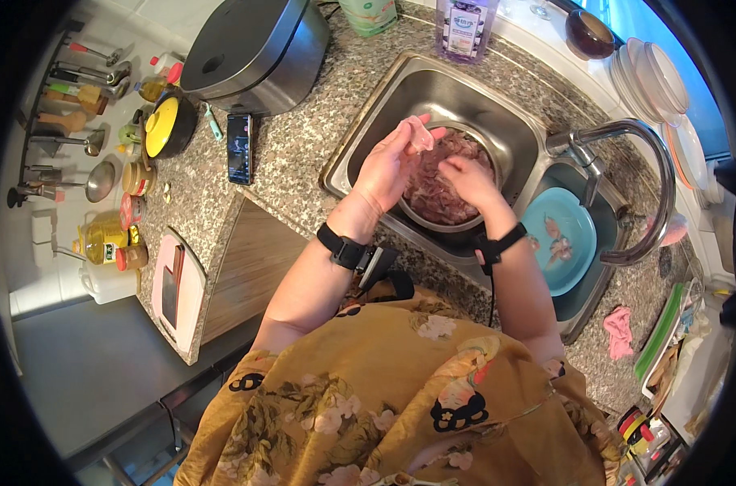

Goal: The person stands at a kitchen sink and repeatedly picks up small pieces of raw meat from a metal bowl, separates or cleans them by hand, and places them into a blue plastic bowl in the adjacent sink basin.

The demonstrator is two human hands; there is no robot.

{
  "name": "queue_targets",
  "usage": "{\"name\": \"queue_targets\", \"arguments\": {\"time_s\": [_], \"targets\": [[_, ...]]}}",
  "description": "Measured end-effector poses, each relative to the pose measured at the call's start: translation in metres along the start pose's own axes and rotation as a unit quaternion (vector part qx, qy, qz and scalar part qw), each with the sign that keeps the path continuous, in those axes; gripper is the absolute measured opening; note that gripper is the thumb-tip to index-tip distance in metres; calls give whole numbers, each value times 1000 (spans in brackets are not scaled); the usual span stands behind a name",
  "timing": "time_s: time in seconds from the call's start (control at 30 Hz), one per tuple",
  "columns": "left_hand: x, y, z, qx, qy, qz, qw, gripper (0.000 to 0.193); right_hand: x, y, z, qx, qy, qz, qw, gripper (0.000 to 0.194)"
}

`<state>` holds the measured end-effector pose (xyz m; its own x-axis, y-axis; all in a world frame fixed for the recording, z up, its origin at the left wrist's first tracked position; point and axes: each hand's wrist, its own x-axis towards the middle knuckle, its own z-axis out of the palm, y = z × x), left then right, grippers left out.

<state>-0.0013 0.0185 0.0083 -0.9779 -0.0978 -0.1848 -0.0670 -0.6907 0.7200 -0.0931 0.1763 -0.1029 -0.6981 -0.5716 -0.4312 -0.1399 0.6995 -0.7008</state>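
A round metal bowl [498, 167] filled with raw meat pieces [441, 194] stands in the larger stainless steel sink basin [374, 112]. My left hand [387, 164], above the bowl's left side, holds a pale pink piece of raw meat [419, 135] in its fingers. My right hand [468, 181] is at the meat in the bowl, its fingertips bent towards the pieces; whether it grips one cannot be told. In the smaller basin to the right, a light blue plastic basin [574, 225] holds a few pale meat pieces [556, 243].
The chrome faucet [641, 130] arches over the smaller basin. A phone [240, 149], a rice cooker [252, 54] and a cutting board with a knife [180, 285] lie or stand on the left counter. A purple detergent bottle [463, 30] stands behind the sink, a pink cloth [618, 333] lies right.
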Motion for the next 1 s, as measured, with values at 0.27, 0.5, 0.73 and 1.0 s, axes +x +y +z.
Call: {"name": "queue_targets", "arguments": {"time_s": [0.27,0.5,0.73,1.0], "targets": [[-11,-1,12,190,-21,14,981,41,-73,-76,-32,381,76,-161,907,28],[-24,-7,25,253,-13,-10,967,41,-76,-74,-20,424,35,-204,882,25],[-25,-3,27,224,79,-1,971,37,-81,-76,-27,305,20,-198,931,25],[-30,8,41,115,26,-56,991,41,-101,-78,-35,447,-55,-157,879,26]]}}
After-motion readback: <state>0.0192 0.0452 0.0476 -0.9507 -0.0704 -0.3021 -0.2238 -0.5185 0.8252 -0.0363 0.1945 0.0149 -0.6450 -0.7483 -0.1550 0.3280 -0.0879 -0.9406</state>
